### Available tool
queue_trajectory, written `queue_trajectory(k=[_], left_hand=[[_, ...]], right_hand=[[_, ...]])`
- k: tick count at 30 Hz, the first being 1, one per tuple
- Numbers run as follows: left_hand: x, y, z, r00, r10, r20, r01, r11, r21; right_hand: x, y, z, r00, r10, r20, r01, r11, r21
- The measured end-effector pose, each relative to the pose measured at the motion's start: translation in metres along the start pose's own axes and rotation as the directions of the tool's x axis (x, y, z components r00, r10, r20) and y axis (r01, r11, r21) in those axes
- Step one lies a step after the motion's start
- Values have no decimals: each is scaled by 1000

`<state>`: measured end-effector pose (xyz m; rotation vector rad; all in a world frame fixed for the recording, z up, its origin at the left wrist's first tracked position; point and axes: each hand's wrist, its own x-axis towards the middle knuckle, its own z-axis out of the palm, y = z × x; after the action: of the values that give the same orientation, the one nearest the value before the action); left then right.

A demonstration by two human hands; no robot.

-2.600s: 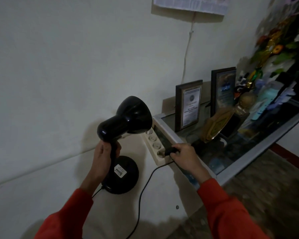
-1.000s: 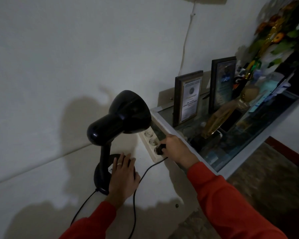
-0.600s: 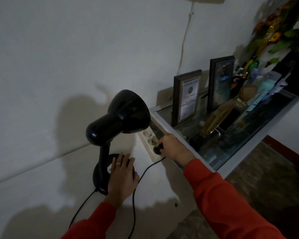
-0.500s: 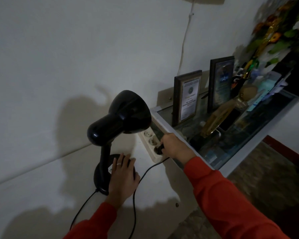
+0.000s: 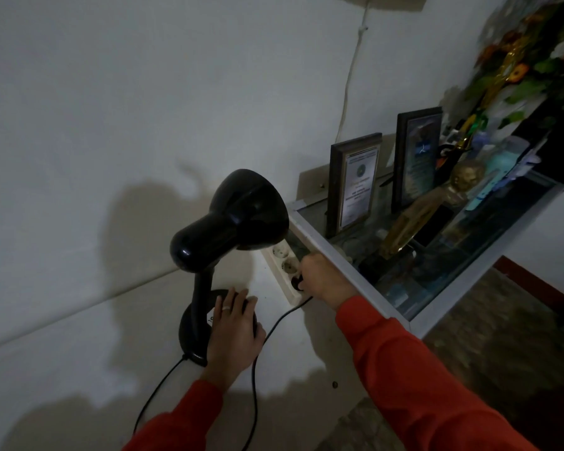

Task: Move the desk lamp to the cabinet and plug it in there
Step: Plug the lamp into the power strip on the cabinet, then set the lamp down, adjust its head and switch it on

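Note:
The black desk lamp [image 5: 241, 216] stands upright on the white cabinet top [image 5: 111, 336], its shade tilted toward the right. My left hand [image 5: 235, 327] lies flat over the lamp's round base [image 5: 191, 330], fingers together, holding it down. My right hand [image 5: 323, 278] pinches the black plug [image 5: 296, 283] at the nearest socket of a white power strip [image 5: 284, 258]. How deep the plug sits is hidden by my fingers. The black cord [image 5: 274, 323] loops from the plug down past my left wrist.
A glass-topped display case with a pale frame [image 5: 437, 307] adjoins the strip on the right. It carries two framed certificates [image 5: 354, 183], a golden trophy [image 5: 414, 219] and artificial flowers [image 5: 534, 60]. A white cable [image 5: 349, 76] runs up the wall. The room is dim.
The lamp, carried by its stem in my left hand before, now stands on the cabinet with that hand on its base. My right hand stays at the strip with the plug.

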<state>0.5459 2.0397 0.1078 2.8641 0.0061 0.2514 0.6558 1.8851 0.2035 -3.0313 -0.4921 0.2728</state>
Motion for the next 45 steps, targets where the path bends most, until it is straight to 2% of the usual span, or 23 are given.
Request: queue_trajectory(k=[3,5,7,9,11,12,14,15,17,19,21,23,30,45], left_hand=[[-1,-1,-2,1000,19,8,-19,999,-32],[-5,-1,-5,998,60,16,-57,991,-125],[-14,-1,-14,990,143,-17,-143,956,-254],[-32,-5,-23,965,242,-100,-261,914,-312],[-55,-10,-26,923,274,-271,-354,882,-312],[-65,-12,-27,908,218,-358,-341,882,-326],[-80,-15,-28,890,-51,-452,-170,884,-436],[-84,-16,-29,872,-220,-437,-49,850,-525],[-82,-22,-30,829,-458,-320,161,744,-649],[-75,-31,-31,833,-528,-163,316,697,-644],[-67,-43,-31,874,-486,-23,379,711,-593],[-63,-52,-29,905,-422,45,380,758,-530],[-68,-61,-28,949,-306,75,311,866,-391],[-68,-75,-37,966,-117,229,185,936,-299]], right_hand=[[-2,-2,3,998,-18,-66,9,992,-129],[-3,-1,5,998,-45,-51,36,988,-153],[-7,-2,7,991,-92,-97,68,972,-223],[-16,-9,13,966,-156,-203,85,943,-322],[-26,-23,22,937,-234,-260,177,958,-224],[-32,-32,27,925,-273,-262,261,962,-81],[-43,-51,34,924,-332,-190,376,877,299],[-48,-60,40,918,-370,-145,395,812,430],[-53,-73,53,916,-398,-58,368,771,520],[-54,-79,65,933,-360,27,299,815,497],[-54,-80,74,943,-331,31,275,828,488],[-58,-80,78,946,-324,15,274,824,496],[-75,-87,88,975,-219,-44,206,804,557],[-124,-118,107,990,39,-136,45,827,561]])
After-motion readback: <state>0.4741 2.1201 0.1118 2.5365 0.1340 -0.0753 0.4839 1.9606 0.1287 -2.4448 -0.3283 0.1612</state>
